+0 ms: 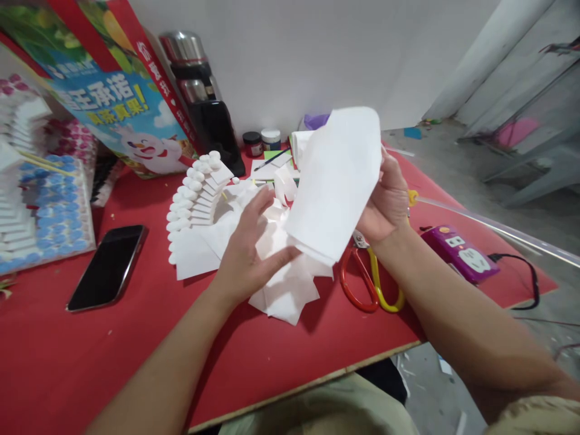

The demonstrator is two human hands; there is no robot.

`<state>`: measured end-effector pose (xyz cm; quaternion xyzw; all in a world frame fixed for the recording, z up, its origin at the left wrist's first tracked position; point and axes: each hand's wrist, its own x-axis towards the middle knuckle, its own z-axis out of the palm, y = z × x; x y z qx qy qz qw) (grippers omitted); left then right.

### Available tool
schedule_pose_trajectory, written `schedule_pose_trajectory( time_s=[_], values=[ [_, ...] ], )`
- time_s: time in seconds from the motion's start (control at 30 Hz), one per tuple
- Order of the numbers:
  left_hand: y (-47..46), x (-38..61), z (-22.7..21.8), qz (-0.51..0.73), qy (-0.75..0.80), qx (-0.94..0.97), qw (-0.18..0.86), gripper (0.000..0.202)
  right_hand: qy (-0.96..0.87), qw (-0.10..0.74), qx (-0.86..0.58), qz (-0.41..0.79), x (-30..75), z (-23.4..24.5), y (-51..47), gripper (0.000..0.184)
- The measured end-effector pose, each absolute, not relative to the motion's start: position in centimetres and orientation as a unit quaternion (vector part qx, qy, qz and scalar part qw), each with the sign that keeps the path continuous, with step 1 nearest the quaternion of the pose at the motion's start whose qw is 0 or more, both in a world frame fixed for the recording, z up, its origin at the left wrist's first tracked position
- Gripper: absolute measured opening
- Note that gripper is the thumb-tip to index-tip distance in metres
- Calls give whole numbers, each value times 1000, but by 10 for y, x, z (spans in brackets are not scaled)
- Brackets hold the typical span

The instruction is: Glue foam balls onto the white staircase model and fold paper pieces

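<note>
My right hand [387, 196] grips a folded white paper sheet [335, 181] by its right edge and holds it upright above the red table [90, 356]. My left hand [251, 248] has its fingers spread, the thumb touching the sheet's lower left corner. Beneath both hands lies a loose pile of white paper pieces [281, 284]. A fan of white paper strips tipped with white balls [194, 193] rests just left of the pile.
Red-and-yellow scissors [371, 284] lie under my right wrist. A black phone [109, 266] lies at the left. A purple power strip [460, 254], paint jars [261, 142], a black flask [203, 103], a printed carton [109, 96] and blue-and-pink ball boards [49, 205] ring the table.
</note>
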<state>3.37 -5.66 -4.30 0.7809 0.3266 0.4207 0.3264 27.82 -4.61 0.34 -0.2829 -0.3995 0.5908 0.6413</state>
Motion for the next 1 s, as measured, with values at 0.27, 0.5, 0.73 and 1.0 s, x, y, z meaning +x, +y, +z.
schedule_pose_trajectory(
  time_s=[0.27, 0.5, 0.73, 1.0],
  values=[
    [-75, 49, -39, 494, 408, 631, 438, 59, -379, 604, -272, 646, 262, 1, -52, 8],
    [-57, 46, -37, 443, 392, 377, 713, 43, -617, 536, -322, 478, 261, -7, -53, 26],
    [-49, 38, -44, 413, 398, 351, 740, 33, -834, 375, -373, 158, 255, -27, -50, 48],
    [-54, 34, -41, 394, 403, 429, 706, 35, -830, 356, -410, 129, 260, -29, -47, 57]
  ],
)
